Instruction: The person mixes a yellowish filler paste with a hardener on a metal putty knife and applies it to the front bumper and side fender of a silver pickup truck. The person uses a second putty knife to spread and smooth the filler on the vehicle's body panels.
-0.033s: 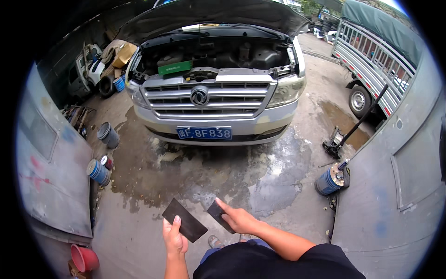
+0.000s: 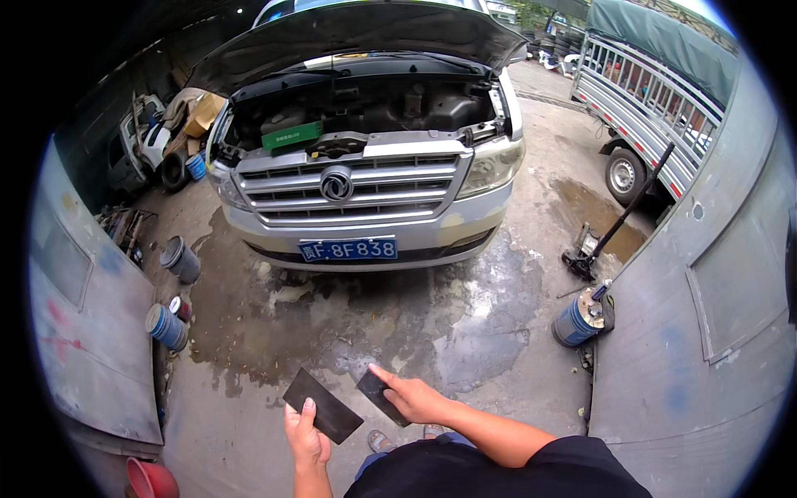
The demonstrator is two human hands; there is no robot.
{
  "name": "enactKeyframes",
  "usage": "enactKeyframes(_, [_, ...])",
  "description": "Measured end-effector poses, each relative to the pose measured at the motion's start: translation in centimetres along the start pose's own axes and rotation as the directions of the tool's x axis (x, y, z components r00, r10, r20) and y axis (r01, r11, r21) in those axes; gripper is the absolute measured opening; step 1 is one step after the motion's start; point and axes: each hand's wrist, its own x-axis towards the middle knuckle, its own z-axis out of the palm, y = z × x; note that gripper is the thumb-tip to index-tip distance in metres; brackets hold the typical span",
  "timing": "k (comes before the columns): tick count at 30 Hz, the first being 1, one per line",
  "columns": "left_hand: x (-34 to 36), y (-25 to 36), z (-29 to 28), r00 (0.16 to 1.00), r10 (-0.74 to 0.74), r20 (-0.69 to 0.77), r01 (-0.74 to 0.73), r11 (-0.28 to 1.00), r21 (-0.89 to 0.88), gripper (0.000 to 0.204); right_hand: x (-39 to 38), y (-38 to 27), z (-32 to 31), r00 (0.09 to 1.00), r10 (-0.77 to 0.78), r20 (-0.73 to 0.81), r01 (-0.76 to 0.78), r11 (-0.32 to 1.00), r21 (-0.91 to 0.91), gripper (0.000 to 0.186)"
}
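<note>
My left hand (image 2: 303,436) grips a dark, flat rectangular plate (image 2: 328,407) by its left end, thumb on top. Just to its right, my right hand (image 2: 407,398) holds a second dark plate (image 2: 378,411), its index finger stretched along it. The two plates are apart, held low over the stained concrete floor (image 2: 324,319). Beyond them stands a silver van (image 2: 473,224) with its bonnet (image 2: 349,37) raised. A green box (image 2: 292,135) lies at the front of its engine bay. My sandalled feet show below the plates.
Grey metal door panels (image 2: 91,332) (image 2: 697,390) flank me. Buckets (image 2: 166,328) stand at left, a red basin (image 2: 152,477) at lower left. A blue drum (image 2: 573,324) and floor jack (image 2: 581,261) are at right, a truck (image 2: 639,100) behind. Tyres and car parts (image 2: 170,170) are piled back left.
The van and surroundings sit a little lower and further left in the picture, as my head has shifted slightly. Both hands appear slightly lower, still holding their plates.
</note>
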Motion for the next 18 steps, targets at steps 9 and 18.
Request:
enactKeyframes(9, [0.0, -5.3, 6.5, 0.985, 0.002, 0.171, -0.061, 0.938, 0.341, 0.027, -3.0, 2.4, -2.1, 0.993, 0.011, 0.116, -0.025, 0.992, 0.124, 0.033])
enactKeyframes(18, [-0.6, -4.0, 5.2, 0.911, -0.303, 0.279, -0.082, 0.530, 0.844, 0.021, -3.1, 3.1, -4.7, 0.934, 0.359, -0.002, -0.328, 0.855, 0.402, 0.025])
